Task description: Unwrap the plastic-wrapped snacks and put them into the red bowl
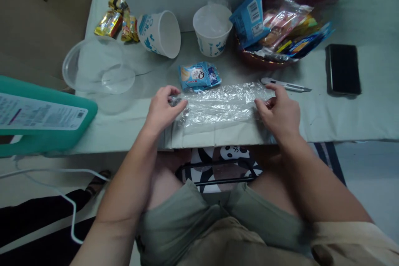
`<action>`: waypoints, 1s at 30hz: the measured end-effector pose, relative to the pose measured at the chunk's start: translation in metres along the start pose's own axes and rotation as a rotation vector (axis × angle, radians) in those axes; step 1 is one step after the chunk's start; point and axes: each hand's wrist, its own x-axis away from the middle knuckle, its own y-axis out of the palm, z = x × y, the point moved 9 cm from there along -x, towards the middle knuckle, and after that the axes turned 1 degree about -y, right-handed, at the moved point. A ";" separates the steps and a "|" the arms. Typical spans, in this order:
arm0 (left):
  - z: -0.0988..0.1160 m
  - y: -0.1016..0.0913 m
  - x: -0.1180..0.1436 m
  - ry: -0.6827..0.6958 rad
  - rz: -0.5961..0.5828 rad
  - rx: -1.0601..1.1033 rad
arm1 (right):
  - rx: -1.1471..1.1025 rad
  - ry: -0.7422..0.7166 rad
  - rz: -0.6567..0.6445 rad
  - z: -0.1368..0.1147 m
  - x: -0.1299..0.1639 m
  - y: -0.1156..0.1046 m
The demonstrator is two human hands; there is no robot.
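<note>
A crinkled clear plastic bag (221, 106) lies stretched sideways near the table's front edge. My left hand (163, 110) is closed on its left end, thumb over the plastic and fingers curled behind. At the opposite end, my right hand (279, 110) grips the bag between thumb and curled fingers. Just behind the bag are small blue snack packets (199, 75). A utility knife (286, 85) lies just beyond my right hand, its blade end pointing right.
Behind stand a tipped paper cup (160, 34), an upright paper cup (212, 31) and a red bowl (264, 61) of snacks. Gold-wrapped snacks (109, 23), clear plastic lids (90, 64) and a green container (46, 112) are left. A black phone-like object (343, 69) lies right.
</note>
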 end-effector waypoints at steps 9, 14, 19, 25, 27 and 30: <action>0.030 0.044 0.012 0.062 -0.411 0.013 | 0.242 -0.110 0.032 -0.021 0.002 -0.017; 0.046 0.050 0.020 0.026 -0.613 0.448 | 0.099 -0.327 -0.077 -0.053 0.014 -0.016; 0.061 0.059 0.038 -0.140 -0.880 0.674 | -0.085 -0.626 -0.467 -0.101 0.025 0.025; 0.035 0.044 0.026 -0.361 -0.706 0.731 | -0.273 -0.527 -1.085 -0.124 0.043 0.068; 0.031 0.032 0.014 -0.355 -0.573 0.846 | -0.410 -0.426 -1.204 -0.123 0.049 0.073; 0.026 0.021 -0.002 -0.380 -0.380 1.147 | -0.611 -0.189 -1.058 -0.111 0.040 0.081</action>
